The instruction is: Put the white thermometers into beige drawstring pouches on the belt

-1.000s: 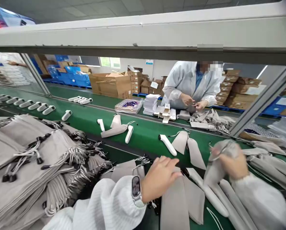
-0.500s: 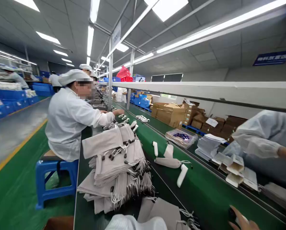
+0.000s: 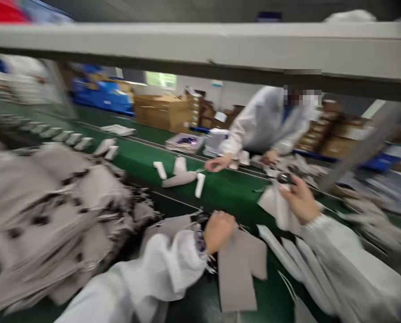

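L hand [image 3: 220, 231] fingers curled at grey pouch [image 3: 236, 280] nr side of grn belt [image 3: 236, 190], grip unclear; R hand [image 3: 300, 199] grasping dk-ended item [image 3: 284, 178] over belt.

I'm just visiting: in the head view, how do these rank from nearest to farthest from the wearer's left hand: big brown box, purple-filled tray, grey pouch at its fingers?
1. Grey pouch: right at the left hand.
2. Tray: beyond the hand, across the green belt.
3. Brown box: farthest, in the background behind the tray.
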The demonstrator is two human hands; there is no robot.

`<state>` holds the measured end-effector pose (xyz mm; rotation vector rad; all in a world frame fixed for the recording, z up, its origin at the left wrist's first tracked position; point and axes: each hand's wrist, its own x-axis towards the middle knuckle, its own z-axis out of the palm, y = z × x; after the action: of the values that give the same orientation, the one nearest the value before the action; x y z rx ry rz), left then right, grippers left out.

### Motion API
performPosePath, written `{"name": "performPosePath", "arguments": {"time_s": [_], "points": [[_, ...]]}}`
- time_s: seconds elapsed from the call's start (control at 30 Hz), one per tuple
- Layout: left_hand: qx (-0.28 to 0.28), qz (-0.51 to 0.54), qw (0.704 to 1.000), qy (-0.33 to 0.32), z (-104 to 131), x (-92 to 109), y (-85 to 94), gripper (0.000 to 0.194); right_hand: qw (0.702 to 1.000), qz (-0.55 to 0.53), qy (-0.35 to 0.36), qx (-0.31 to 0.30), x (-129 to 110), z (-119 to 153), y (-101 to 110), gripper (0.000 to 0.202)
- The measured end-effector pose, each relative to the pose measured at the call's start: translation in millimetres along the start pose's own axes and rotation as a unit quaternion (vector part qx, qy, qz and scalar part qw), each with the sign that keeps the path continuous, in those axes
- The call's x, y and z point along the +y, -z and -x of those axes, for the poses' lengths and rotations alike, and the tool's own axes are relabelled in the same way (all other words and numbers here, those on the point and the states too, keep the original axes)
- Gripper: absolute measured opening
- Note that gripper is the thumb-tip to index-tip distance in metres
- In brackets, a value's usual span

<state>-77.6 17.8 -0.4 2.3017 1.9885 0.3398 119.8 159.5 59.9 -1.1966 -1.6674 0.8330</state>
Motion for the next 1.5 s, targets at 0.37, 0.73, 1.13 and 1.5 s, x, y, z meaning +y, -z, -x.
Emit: {"name": "performPosePath", "arguments": {"time_s": [0.37, 0.73, 1.13, 1.5], "points": [[-0.016, -0.022, 0.996, -0.090, -3, 2, 4.3, 0.007, 0.940, -0.332, -0.078, 0.013, -1, 39, -32, 0.051], [-0.024, 0.177, 0.983, -0.046, 12, 3, 26.9, 0.015, 0.899, -0.428, -0.072, -0.049, -15, 39, -85, 0.044], [0.188, 0.341, 0.921, 0.027, -1, 5, 47.7, 0.027, 0.876, -0.281, -0.153, -0.360, -25, 51, -75, 0.033], [-0.052, 0.161, 0.983, -0.075, 36, -6, 78.5, 0.028, 0.926, -0.074, -0.125, -0.349, 17, 54, -5, 0.045]]}}
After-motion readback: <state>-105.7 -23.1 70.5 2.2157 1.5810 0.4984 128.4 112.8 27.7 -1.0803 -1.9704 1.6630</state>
